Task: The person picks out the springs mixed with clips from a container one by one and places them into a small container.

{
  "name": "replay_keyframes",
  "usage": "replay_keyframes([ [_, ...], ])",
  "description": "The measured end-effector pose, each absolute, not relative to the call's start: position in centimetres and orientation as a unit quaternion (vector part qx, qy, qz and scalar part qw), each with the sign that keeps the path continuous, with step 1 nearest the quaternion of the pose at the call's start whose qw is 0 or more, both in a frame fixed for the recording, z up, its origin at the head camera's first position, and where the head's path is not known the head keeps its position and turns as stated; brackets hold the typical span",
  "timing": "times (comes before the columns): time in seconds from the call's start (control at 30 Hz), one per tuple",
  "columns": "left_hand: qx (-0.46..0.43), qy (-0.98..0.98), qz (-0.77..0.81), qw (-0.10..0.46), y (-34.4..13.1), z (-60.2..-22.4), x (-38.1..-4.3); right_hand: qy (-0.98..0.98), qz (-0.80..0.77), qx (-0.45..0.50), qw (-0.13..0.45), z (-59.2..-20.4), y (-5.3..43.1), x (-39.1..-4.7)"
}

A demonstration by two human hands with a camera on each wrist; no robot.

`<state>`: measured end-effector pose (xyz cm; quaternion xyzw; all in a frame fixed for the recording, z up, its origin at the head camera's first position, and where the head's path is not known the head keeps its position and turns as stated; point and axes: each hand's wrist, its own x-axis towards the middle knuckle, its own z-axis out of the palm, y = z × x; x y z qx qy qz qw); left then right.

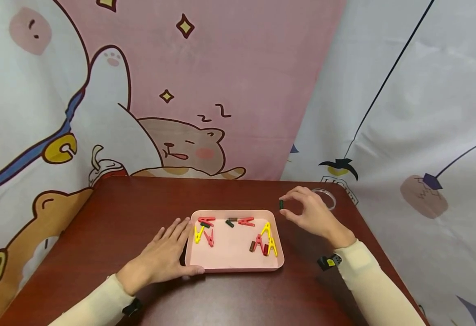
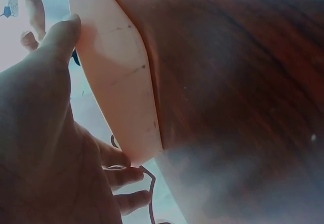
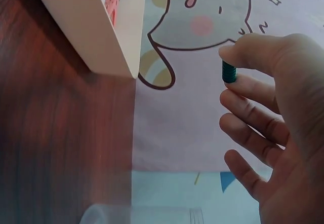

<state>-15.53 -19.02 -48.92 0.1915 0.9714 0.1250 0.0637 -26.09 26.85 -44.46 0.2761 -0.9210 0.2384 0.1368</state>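
Note:
Between its thumb and index finger my right hand [image 1: 313,215] pinches a small dark green coil spring [image 3: 229,72], raised to the right of the tray; the other fingers are spread. My left hand [image 1: 162,253] rests against the left end of a shallow pink tray [image 1: 230,262]. Its thumb touches the front rim and its outstretched fingers lie along the left side. Inside the tray lie several red clips [image 1: 209,237] and yellow clips [image 1: 272,247]. Small green springs [image 1: 230,223] and dark red springs [image 1: 266,250] lie among them.
Behind the right hand stands a clear round container [image 1: 330,199], partly hidden. The brown table [image 1: 148,194] ends at a wall cloth [image 1: 262,113] printed with cartoon animals.

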Motion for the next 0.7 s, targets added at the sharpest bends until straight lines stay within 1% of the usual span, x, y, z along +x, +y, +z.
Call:
replay_keyframes([
  [0.23,0.199,0.972,0.112,0.053,-19.1,-48.8,-15.5,-0.922,0.234,0.254,0.177,-44.5,28.6,-26.5],
  [0.7,0.201,0.973,0.109,0.044,-19.1,-49.3,-15.5,-0.926,0.252,0.192,0.205,-44.7,31.8,-27.4],
])
